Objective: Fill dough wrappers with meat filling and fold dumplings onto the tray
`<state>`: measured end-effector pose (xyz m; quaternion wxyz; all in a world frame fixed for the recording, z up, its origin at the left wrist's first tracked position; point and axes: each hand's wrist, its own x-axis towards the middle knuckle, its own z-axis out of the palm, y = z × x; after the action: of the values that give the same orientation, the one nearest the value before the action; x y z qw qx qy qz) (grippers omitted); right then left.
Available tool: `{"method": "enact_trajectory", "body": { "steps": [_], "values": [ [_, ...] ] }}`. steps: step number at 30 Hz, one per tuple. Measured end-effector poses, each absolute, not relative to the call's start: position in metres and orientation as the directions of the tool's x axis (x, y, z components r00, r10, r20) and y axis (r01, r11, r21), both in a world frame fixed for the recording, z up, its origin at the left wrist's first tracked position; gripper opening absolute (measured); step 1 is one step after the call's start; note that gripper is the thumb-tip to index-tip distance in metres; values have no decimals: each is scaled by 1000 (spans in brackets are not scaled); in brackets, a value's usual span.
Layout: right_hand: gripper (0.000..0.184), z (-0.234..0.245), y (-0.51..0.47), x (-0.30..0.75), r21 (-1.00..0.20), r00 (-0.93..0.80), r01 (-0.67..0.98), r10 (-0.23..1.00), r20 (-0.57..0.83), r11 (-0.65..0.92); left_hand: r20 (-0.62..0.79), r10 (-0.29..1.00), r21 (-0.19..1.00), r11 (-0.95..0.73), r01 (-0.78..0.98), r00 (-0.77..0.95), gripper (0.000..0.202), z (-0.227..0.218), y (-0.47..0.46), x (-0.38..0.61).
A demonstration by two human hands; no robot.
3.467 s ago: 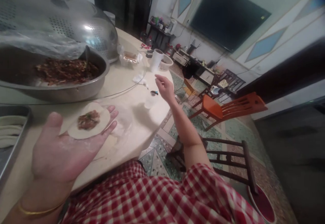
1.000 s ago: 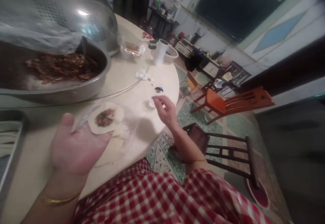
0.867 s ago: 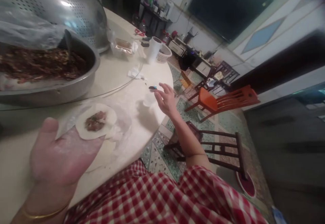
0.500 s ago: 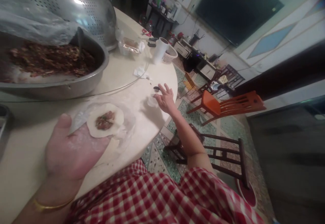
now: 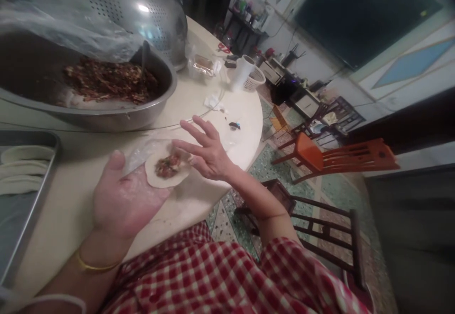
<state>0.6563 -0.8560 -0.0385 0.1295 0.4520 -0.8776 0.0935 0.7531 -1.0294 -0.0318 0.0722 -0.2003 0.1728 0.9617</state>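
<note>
My left hand [image 5: 128,205] is palm up, with a round dumpling wrapper [image 5: 152,168] lying across its fingers. A lump of meat filling [image 5: 168,166] sits in the middle of the wrapper, which is flat and unfolded. Over the wrapper's right edge hovers my right hand [image 5: 210,155], its fingers spread and nothing visible in them. Whether its fingertips touch the dough I cannot tell. Behind the hands stands a steel basin [image 5: 124,120] holding more dark filling [image 5: 110,79], partly covered by clear plastic. On the left, a metal tray [image 5: 53,157] holds several folded dumplings [image 5: 24,169].
A perforated steel colander [image 5: 163,20] stands behind the basin. Farther back on the table are a plastic-wrapped pack [image 5: 202,65], a paper roll [image 5: 243,72], a white basket [image 5: 255,79] and red scissors [image 5: 223,47]. Chairs [image 5: 309,155] stand right of the table edge.
My right hand has come left from a small clear item on the table to the wrapper's edge. The view has shifted left, showing more of the tray. My left hand still holds the wrapper.
</note>
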Motion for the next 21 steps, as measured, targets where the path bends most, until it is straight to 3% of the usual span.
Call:
{"method": "enact_trajectory", "body": {
  "steps": [2, 11, 13, 16, 18, 21],
  "values": [
    [41, -37, -862, 654, -27, -555, -821, -786, 271, 570, -381, 79, 306, -929, -206, -921, 69, -34, -1031, 753],
    [46, -56, -823, 662, -113, -508, -856, -781, 364, 505, -400, 28, 295, -942, -158, -916, 74, -37, -1037, 752],
    [44, -57, -810, 658, -125, -583, -798, -703, 408, 589, -368, 31, 298, -943, -150, -929, 76, -37, -1038, 752],
    [40, -58, -791, 641, -164, -772, -551, -425, 473, 818, -353, 45, 288, -945, -155, -935, 79, -37, -1037, 752],
    [49, -62, -781, 627, -196, -839, -411, -285, 463, 890, -368, 49, 282, -946, -162, -928, 80, -37, -1037, 752],
    [60, -72, -771, 610, -221, -887, -352, -248, 390, 909, -365, 36, 299, -942, -154, -930, 80, -39, -1036, 752]
  ]
}}
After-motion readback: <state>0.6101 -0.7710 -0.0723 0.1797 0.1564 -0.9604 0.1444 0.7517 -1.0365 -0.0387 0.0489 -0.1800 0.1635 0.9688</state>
